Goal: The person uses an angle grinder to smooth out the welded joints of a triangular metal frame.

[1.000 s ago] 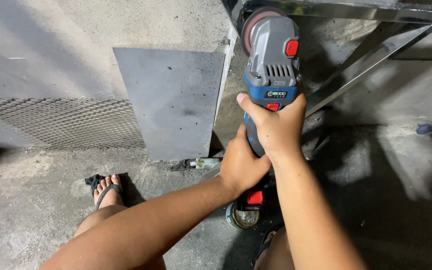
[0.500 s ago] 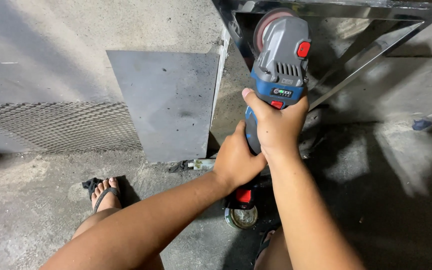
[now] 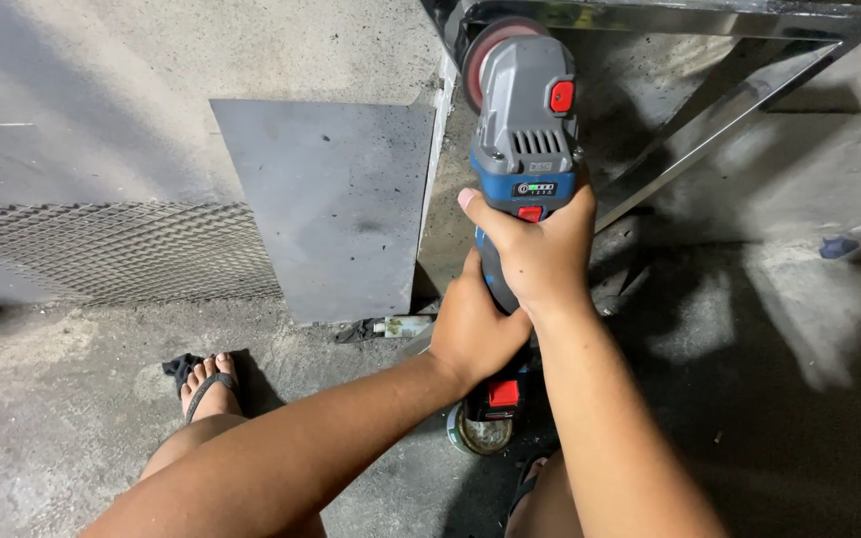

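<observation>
While both hands wrap the blue-and-grey cordless angle grinder (image 3: 522, 149), the right hand (image 3: 535, 249) grips its body just behind the red switch and the left hand (image 3: 472, 324) clasps the handle lower down; its reddish disc (image 3: 485, 45) meets the shiny steel frame (image 3: 710, 20), beside a grey metal sheet (image 3: 336, 204).

One angle grinder (image 3: 522, 130), two hands (image 3: 540, 249) (image 3: 472, 324), one metal sheet (image 3: 336, 204), one mesh panel (image 3: 112, 249), perhaps one tin (image 3: 480, 436)

Both arms are reaching forward, nearly straight. The right hand (image 3: 535, 249) is gripping with fingers curled, while the left hand (image 3: 472, 324) is clasping just behind it.
</observation>
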